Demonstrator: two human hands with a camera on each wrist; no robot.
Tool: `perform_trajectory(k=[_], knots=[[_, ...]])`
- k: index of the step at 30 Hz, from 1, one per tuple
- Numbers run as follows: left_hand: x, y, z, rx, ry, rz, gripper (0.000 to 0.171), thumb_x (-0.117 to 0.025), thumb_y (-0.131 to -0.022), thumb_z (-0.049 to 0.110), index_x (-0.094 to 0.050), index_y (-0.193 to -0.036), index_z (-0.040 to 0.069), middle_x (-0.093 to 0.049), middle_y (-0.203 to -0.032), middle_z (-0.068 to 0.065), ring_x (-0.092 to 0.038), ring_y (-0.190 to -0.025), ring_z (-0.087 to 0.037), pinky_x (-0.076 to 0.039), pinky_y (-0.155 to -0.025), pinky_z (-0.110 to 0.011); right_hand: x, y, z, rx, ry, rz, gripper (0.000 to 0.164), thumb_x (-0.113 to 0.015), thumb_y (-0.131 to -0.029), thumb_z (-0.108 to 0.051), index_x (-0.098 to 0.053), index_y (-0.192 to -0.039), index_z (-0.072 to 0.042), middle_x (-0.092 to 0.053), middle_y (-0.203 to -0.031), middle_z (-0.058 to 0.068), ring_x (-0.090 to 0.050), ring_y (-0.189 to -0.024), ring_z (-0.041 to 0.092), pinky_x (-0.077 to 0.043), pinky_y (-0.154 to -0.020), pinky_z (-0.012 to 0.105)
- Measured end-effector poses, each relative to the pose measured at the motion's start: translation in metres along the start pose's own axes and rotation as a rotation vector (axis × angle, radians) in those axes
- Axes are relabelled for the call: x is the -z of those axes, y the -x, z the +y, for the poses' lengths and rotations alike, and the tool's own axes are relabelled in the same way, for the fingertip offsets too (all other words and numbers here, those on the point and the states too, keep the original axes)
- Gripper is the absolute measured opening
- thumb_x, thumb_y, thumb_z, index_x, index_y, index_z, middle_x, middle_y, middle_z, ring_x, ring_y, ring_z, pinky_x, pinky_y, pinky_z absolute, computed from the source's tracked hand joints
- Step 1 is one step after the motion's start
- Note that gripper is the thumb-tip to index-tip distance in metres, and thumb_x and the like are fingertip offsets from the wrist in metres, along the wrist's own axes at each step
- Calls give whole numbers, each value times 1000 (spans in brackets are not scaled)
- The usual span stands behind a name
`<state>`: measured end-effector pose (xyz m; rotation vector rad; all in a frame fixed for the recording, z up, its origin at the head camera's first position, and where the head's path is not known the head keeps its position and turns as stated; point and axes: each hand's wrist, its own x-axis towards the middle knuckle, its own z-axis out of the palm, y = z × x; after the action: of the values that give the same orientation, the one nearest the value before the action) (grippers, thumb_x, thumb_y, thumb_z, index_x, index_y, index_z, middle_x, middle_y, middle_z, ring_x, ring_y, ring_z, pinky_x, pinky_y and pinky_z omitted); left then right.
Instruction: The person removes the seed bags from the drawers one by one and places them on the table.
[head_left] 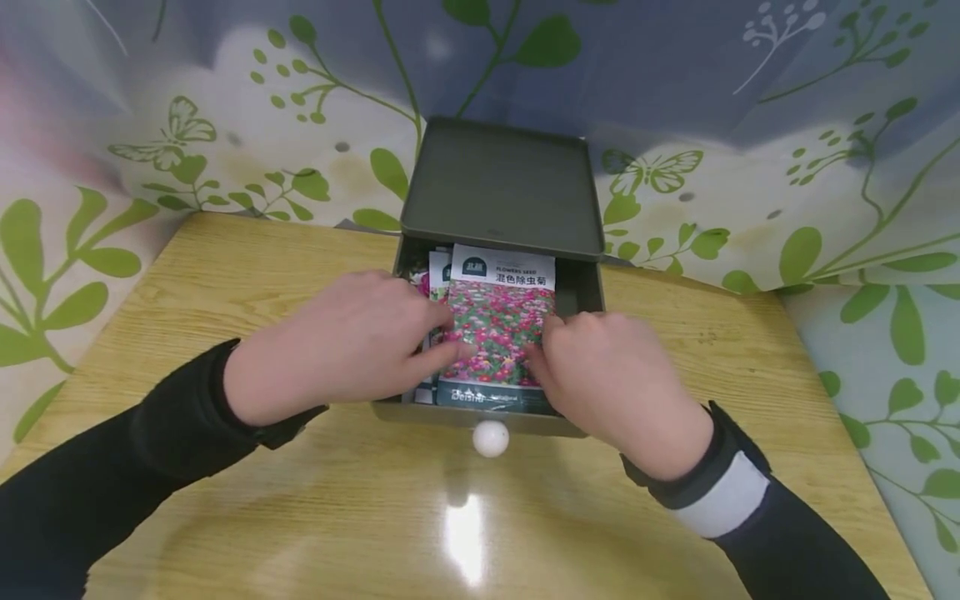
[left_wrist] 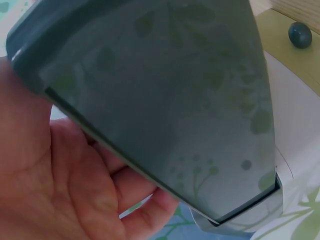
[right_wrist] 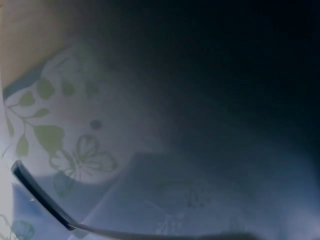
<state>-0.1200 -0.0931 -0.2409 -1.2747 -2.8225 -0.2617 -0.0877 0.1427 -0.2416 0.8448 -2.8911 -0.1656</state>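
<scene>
Gripping seed packet (head_left: 495, 325) from both sides: left hand (head_left: 348, 337) at its left edge, right hand (head_left: 618, 375) at its right edge, thumbs on the printed face, fingers curled, some tips hidden. Packet is face up in grey drawer (head_left: 408, 412), partly covering second packet (head_left: 439, 265) on the left. Drawer is near tabletop (head_left: 300, 508) back edge, roughly midway between the back corners; white knob (head_left: 491, 439) on its front wall, flat grey panel (head_left: 506, 183) behind. Leaf-print backdrop (head_left: 345, 175) beyond back edge. Right wrist view mostly dark.
</scene>
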Motion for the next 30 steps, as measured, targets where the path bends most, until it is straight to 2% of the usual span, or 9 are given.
perform_trajectory(k=[5,9,13,17,21,24,27,30], knots=[[-1,-1,1,3,-3,19,44,-60,-98,41,-49,-61,20,-41,-49,8,-42,-44,-9,-34,-48,-31,-2,-1,2,-4,-56,-16,39,-64,-97,-24,-48,-63,-14,-40,-51,-2,-40,-41,11,-32,-37,27],[-1,-1,3,26,28,25,42,-60,-98,41,-53,-62,21,-42,-48,9,-42,-43,-9,-35,-48,-31,-5,-3,6,1,-133,-23,39,-62,-98,-22,-46,-62,-16,-40,-51,-3,-40,-41,10,-32,-39,28],[-2,-2,4,71,115,30,34,-62,-98,40,-66,-73,18,-47,-51,11,-46,-44,-7,-39,-48,-30,-10,-3,9,-5,-174,4,33,-61,-98,-21,-50,-67,-14,-41,-53,-4,-41,-43,10,-33,-41,28],[-3,-3,3,95,194,71,23,-67,-96,33,-73,-88,13,-60,-65,9,-52,-51,-6,-45,-53,-29,-13,-1,9,-8,-185,18,25,-62,-98,-23,-58,-77,-10,-41,-52,-4,-43,-43,9,-35,-41,28],[-5,-5,2,110,263,130,21,-73,-92,31,-73,-96,11,-70,-81,5,-63,-68,-8,-52,-63,-30,-17,-2,9,-2,-196,35,25,-63,-98,-26,-59,-81,-8,-40,-50,-5,-42,-42,9,-35,-41,28],[-4,-7,1,130,326,165,24,-77,-89,30,-72,-100,9,-71,-85,3,-67,-76,-8,-53,-66,-29,-20,-4,10,8,-215,66,25,-64,-98,-27,-61,-80,-9,-44,-54,-5,-44,-45,9,-37,-43,27],[-4,-9,0,156,375,178,24,-79,-87,28,-71,-101,10,-71,-85,4,-67,-74,-6,-53,-64,-28,-22,-4,11,21,-221,95,24,-65,-97,-27,-67,-84,-7,-51,-61,-4,-49,-51,9,-42,-46,28],[-3,-11,1,190,429,159,23,-80,-86,23,-71,-103,11,-70,-85,4,-66,-71,-5,-53,-63,-27,-24,-4,11,21,-221,109,24,-65,-97,-28,-70,-88,-6,-57,-67,-1,-53,-54,11,-46,-48,29]])
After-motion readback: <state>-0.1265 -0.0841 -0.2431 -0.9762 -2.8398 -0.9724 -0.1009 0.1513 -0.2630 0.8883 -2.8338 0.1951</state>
